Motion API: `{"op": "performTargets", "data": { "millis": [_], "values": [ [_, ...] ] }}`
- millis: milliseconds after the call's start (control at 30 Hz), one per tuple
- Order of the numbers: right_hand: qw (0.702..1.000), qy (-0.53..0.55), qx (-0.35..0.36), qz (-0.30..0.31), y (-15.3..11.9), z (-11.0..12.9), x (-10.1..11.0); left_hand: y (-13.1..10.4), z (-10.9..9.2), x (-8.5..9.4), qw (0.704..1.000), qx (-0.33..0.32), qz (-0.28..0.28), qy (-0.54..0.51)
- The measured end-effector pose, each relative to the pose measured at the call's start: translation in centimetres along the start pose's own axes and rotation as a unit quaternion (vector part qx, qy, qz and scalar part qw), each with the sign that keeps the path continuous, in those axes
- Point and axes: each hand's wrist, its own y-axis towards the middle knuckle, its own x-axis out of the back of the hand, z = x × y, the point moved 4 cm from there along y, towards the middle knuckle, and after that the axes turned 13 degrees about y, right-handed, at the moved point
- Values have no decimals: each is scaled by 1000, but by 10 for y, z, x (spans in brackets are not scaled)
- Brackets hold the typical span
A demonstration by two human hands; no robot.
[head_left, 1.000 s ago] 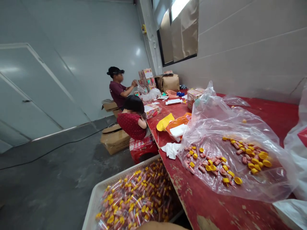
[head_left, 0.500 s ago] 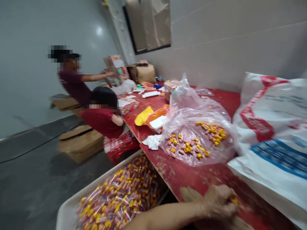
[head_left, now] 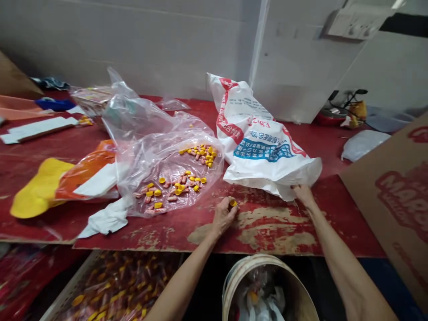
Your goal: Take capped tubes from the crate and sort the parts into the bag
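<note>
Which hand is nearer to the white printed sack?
Right. The right hand touches the near edge of the white sack; the left hand, holding a yellow cap, is apart from it.

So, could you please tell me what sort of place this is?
Probably a small packing workshop: a crate holds many pink-and-yellow pieces, a large printed sack lies on the worn table, and a printed carton is at right.
</note>
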Motion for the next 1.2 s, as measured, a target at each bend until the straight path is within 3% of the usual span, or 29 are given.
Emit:
{"op": "performTargets", "data": {
  "millis": [167, 300, 400, 500, 600, 800, 900, 1067, 1200],
  "values": [
    [985, 150, -19, 82, -62, 11, -2, 1, 3, 3, 999, 11, -16, -35],
    [953, 235, -32, 190, -106, 38, -8, -2, 7, 4, 984, 80, -40, -151],
    [932, 247, -29, 262, -127, 63, -17, -10, -1, 4, 927, 165, -50, -333],
    [926, 219, 31, 306, -141, 88, -30, -22, -24, 1, 852, 220, -10, -475],
    [929, 175, 95, 312, -149, 106, -42, -32, -46, -1, 827, 220, 33, -516],
    [936, 115, 165, 287, -158, 125, -55, -50, -56, -5, 838, 244, -27, -488],
    [940, 92, 197, 262, -162, 129, -59, -56, -61, -8, 846, 249, -24, -471],
    [937, 42, 254, 234, -167, 131, -64, -65, -68, -5, 895, 193, 4, -402],
    [927, 30, 298, 225, -171, 134, -71, -65, -70, 3, 925, 155, -16, -346]
  ]
}}
